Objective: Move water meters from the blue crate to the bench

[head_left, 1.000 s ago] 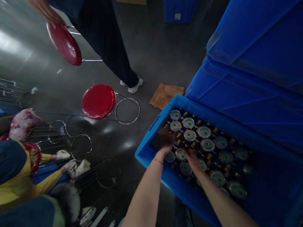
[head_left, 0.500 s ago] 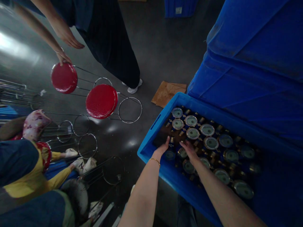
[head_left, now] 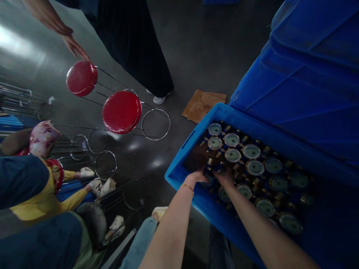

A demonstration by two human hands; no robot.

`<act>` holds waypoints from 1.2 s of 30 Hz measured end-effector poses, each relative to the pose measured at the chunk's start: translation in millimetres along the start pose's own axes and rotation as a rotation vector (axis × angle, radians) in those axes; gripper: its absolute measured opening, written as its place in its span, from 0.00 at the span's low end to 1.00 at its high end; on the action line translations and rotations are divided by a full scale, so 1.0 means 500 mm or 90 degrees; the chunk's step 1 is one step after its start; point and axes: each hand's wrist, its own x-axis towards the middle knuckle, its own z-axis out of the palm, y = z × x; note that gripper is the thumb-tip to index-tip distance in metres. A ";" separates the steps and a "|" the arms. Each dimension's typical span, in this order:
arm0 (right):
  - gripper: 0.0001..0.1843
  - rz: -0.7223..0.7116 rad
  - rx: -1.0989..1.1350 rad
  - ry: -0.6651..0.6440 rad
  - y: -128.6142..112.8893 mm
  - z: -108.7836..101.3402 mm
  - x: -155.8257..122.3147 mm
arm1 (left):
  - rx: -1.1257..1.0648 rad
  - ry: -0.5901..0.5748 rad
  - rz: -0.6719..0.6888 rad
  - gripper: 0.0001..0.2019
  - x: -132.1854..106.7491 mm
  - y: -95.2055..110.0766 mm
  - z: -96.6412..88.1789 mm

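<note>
Rows of water meters [head_left: 255,167] with round glass faces and brass threaded ends lie inside a blue plastic crate [head_left: 183,151]. My left hand [head_left: 197,177], with a gold bangle at the wrist, reaches into the crate's near left corner and is closed around a water meter [head_left: 207,182]. Beside it my right hand [head_left: 226,178] is down among the meters, its fingers closed at the same spot against a meter. Most of the fingertips of both hands are hidden between the meters and in shadow.
Tall blue crates [head_left: 297,82] stand along the crate's far right side. Flattened brown cardboard [head_left: 204,105] lies on the floor. To the left are red round stools [head_left: 122,112]; a person's hand [head_left: 75,48] touches one. Other people sit at the lower left [head_left: 42,190].
Both my hands have sunk lower among the meters and closed in on one near the corner. The view has shifted slightly. The standing person's arm has moved.
</note>
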 end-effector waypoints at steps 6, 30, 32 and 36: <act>0.37 -0.066 -0.028 -0.001 -0.037 -0.041 -0.038 | 0.048 0.020 0.060 0.46 -0.038 0.007 -0.002; 0.35 -0.840 0.130 -0.022 -0.437 -0.659 -0.654 | -0.196 0.576 0.548 0.32 -0.867 0.338 0.151; 0.35 -0.886 0.129 -0.036 -0.446 -0.702 -0.693 | -0.136 0.626 0.567 0.32 -0.915 0.353 0.172; 0.37 -0.942 0.143 -0.057 -0.454 -0.752 -0.737 | -0.081 0.673 0.601 0.33 -0.980 0.378 0.207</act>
